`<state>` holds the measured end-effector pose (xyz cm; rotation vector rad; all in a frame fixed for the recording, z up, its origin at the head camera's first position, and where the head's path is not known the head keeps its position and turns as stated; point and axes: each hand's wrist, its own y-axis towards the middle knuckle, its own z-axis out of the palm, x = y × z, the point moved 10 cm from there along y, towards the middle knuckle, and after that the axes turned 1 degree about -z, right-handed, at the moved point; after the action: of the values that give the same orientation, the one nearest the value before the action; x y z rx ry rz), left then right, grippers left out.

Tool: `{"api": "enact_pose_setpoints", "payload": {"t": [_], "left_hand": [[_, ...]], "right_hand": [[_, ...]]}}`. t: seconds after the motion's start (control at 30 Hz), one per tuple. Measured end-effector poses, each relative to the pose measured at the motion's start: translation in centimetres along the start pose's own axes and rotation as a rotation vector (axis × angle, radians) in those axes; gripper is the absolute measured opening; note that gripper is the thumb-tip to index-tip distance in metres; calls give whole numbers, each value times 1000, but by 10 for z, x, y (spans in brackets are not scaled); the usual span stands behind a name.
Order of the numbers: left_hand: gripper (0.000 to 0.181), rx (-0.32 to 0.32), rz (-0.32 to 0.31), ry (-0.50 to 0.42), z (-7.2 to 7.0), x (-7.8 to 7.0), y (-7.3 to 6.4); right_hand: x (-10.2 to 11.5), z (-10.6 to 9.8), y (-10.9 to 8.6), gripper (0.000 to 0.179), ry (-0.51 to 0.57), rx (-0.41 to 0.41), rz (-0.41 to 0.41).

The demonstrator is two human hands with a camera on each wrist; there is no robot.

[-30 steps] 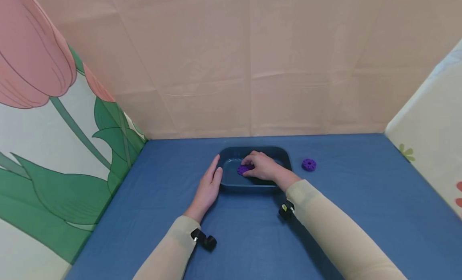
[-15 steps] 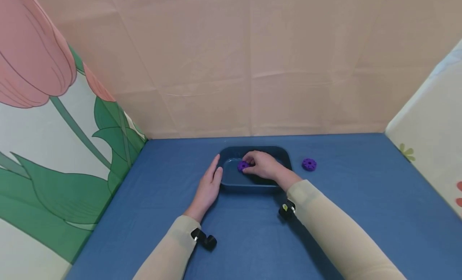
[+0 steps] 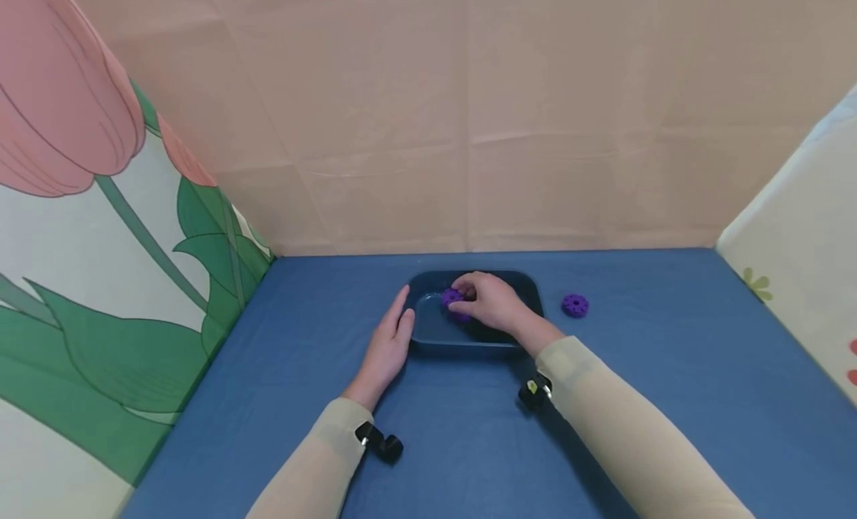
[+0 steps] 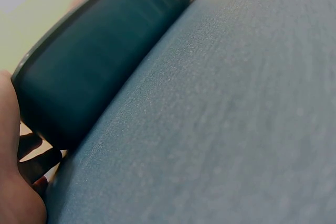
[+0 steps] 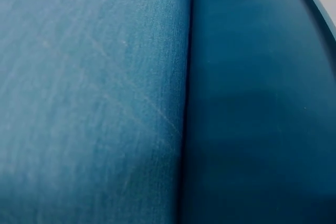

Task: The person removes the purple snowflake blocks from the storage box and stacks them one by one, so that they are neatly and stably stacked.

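Observation:
A dark blue rectangular tray [image 3: 475,349] sits on the blue cloth. My right hand [image 3: 494,302] reaches into it over the right side, thumb and fingers pinching a purple notched disc [image 3: 451,297]. Another bit of purple [image 3: 461,318] shows just below the thumb, mostly hidden by the hand. With fingers straight, my left hand [image 3: 386,349] lies along the tray's left side. The left wrist view has the tray's outer wall [image 4: 105,51] with that hand's fingers [image 4: 39,165] at its corner. In the right wrist view only tray wall [image 5: 252,103] and cloth appear.
A second purple disc [image 3: 575,305], with a hole in its middle, lies flat on the cloth right of the tray. Behind the table [image 3: 455,445] rises a beige cloth wall [image 3: 469,117]. A tulip-patterned sheet [image 3: 120,348] borders the left, a pale one [image 3: 803,244] the right.
My right hand has lifted the pinched disc slightly up and toward the tray's far side, and purple now shows beneath the thumb. My left hand stays against the tray.

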<state>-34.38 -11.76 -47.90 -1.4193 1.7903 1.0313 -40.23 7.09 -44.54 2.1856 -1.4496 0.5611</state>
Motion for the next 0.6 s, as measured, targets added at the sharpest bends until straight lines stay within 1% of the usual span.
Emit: {"api": "enact_pose_setpoints", "payload": {"t": [0.23, 0.37, 0.47, 0.6], "left_hand": [[48, 6, -10, -8, 2, 1, 0], [51, 9, -13, -3, 2, 1, 0], [53, 9, -10, -5, 2, 1, 1], [49, 5, -3, -10, 2, -1, 1]], "right_hand": [[5, -7, -4, 41, -37, -50, -33], [8, -12, -7, 42, -51, -81, -45], [9, -15, -8, 43, -44, -104, -51], [10, -20, -9, 43, -16, -134, -59]]}}
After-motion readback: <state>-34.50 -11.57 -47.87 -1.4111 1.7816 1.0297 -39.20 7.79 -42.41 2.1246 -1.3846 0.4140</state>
